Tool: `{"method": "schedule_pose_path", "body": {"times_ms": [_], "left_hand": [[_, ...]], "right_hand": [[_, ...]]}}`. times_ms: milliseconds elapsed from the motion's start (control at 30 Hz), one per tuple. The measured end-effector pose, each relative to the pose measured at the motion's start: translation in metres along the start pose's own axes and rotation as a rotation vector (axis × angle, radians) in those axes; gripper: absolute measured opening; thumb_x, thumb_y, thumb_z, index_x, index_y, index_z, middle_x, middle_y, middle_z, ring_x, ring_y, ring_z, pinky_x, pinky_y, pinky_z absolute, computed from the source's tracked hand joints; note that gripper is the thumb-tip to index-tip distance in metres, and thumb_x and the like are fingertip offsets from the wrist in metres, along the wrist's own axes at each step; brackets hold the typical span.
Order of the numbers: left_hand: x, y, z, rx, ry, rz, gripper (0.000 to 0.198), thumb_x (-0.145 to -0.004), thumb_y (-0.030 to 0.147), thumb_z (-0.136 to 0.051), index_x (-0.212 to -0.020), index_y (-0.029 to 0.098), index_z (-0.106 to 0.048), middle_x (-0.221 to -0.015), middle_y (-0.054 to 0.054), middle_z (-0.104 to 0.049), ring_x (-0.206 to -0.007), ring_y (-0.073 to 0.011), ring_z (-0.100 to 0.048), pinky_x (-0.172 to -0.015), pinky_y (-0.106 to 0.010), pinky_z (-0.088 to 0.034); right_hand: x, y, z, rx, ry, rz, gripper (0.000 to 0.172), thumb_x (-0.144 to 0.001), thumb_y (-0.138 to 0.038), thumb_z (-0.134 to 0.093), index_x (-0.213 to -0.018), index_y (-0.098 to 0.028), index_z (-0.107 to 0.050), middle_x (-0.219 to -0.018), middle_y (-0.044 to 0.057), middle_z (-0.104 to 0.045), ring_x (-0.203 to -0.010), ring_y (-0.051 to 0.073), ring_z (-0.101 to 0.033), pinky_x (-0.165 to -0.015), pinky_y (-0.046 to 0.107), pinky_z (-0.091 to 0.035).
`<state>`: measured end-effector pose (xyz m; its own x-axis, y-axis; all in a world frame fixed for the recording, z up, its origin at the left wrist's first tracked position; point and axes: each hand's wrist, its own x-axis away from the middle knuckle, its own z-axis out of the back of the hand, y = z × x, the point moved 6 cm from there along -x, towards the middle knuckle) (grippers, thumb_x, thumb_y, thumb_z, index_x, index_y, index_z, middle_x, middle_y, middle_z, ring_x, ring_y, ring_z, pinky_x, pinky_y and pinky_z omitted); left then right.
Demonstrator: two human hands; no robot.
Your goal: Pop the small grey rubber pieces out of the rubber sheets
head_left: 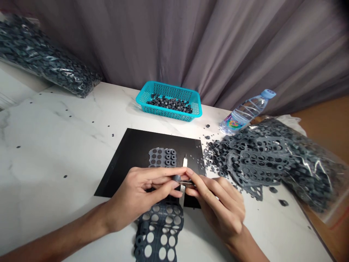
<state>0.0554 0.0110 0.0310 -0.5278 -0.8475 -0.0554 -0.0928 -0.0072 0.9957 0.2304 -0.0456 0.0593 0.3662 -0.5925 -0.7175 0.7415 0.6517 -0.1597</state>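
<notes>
A grey rubber sheet (160,233) full of round holes lies over a black mat (131,160), with several small grey rings still sitting in its far end (169,156). My left hand (141,196) pinches a small grey ring (176,178) just above the sheet. My right hand (218,207) is closed on a small knife (184,162) with a pale blade pointing away from me, its fingers meeting the left fingertips at the ring.
A turquoise basket (169,111) with loose grey rings stands behind the mat. A water bottle (245,112) lies at the right. Punched sheets and rings spill from a plastic bag (308,171) at the right; another bag (43,58) lies far left. Small scraps dot the marble table (54,145).
</notes>
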Motion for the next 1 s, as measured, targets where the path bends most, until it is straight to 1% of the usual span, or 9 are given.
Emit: {"method": "schedule_pose_path", "body": {"times_ms": [133, 233, 433, 567, 667, 833, 1000], "left_hand": [[0.000, 0.001, -0.001, -0.007, 0.008, -0.026, 0.038, -0.098, 0.017, -0.067, -0.128, 0.039, -0.072, -0.116, 0.007, -0.079, -0.091, -0.0110, -0.079, -0.088, -0.012, -0.062], [-0.001, 0.000, -0.002, 0.011, 0.007, -0.013, 0.037, -0.098, 0.018, -0.067, -0.128, 0.038, -0.072, -0.116, 0.006, -0.079, -0.091, -0.0116, -0.079, -0.088, -0.013, -0.062], [-0.001, -0.002, -0.002, 0.020, 0.002, 0.053, 0.031, -0.098, 0.024, -0.068, -0.128, 0.030, -0.074, -0.116, 0.001, -0.079, -0.090, -0.0156, -0.080, -0.087, -0.018, -0.064], [0.001, -0.004, -0.003, 0.016, -0.009, 0.088, 0.033, -0.098, 0.027, -0.068, -0.130, 0.027, -0.072, -0.118, -0.002, -0.078, -0.091, -0.0183, -0.080, -0.089, -0.023, -0.065], [0.000, -0.003, -0.004, 0.020, -0.021, 0.084, 0.034, -0.098, 0.027, -0.068, -0.131, 0.026, -0.072, -0.119, -0.003, -0.078, -0.091, -0.0185, -0.080, -0.088, -0.023, -0.066], [0.000, -0.001, -0.005, 0.037, -0.038, 0.073, 0.031, -0.098, 0.024, -0.068, -0.128, 0.029, -0.074, -0.116, 0.000, -0.079, -0.091, -0.0170, -0.080, -0.088, -0.021, -0.065], [0.000, -0.004, -0.005, 0.039, -0.053, 0.067, 0.032, -0.099, 0.025, -0.066, -0.130, 0.026, -0.072, -0.124, -0.004, -0.076, -0.094, -0.0193, -0.080, -0.090, -0.026, -0.066]], "right_hand": [[0.000, 0.000, 0.000, 0.005, 0.026, 0.010, 0.049, -0.100, -0.010, -0.066, -0.147, -0.012, -0.056, -0.105, 0.010, -0.077, -0.077, 0.016, -0.062, -0.067, 0.031, -0.046], [0.002, 0.001, -0.001, 0.012, 0.037, 0.005, 0.049, -0.099, -0.010, -0.068, -0.147, -0.014, -0.057, -0.105, 0.009, -0.077, -0.076, 0.015, -0.062, -0.067, 0.031, -0.046], [0.009, 0.004, -0.002, 0.037, 0.015, -0.010, 0.056, -0.099, -0.010, -0.066, -0.152, -0.020, -0.052, -0.105, 0.007, -0.078, -0.075, 0.015, -0.065, -0.066, 0.030, -0.049], [0.012, 0.004, -0.002, 0.057, 0.022, -0.026, 0.055, -0.100, -0.012, -0.065, -0.153, -0.024, -0.051, -0.107, 0.006, -0.078, -0.074, 0.015, -0.065, -0.064, 0.029, -0.049], [0.011, 0.004, -0.001, 0.049, 0.048, -0.036, 0.054, -0.101, -0.011, -0.064, -0.152, -0.024, -0.053, -0.107, 0.006, -0.078, -0.075, 0.015, -0.066, -0.063, 0.029, -0.049], [0.006, 0.009, 0.005, 0.042, 0.096, -0.060, 0.050, -0.100, -0.010, -0.064, -0.148, -0.022, -0.057, -0.103, 0.006, -0.078, -0.074, 0.015, -0.065, -0.066, 0.029, -0.049], [0.003, 0.019, 0.007, 0.039, 0.098, -0.087, 0.054, -0.100, -0.010, -0.064, -0.151, -0.023, -0.054, -0.099, 0.007, -0.075, -0.073, 0.016, -0.062, -0.068, 0.030, -0.047]]}}
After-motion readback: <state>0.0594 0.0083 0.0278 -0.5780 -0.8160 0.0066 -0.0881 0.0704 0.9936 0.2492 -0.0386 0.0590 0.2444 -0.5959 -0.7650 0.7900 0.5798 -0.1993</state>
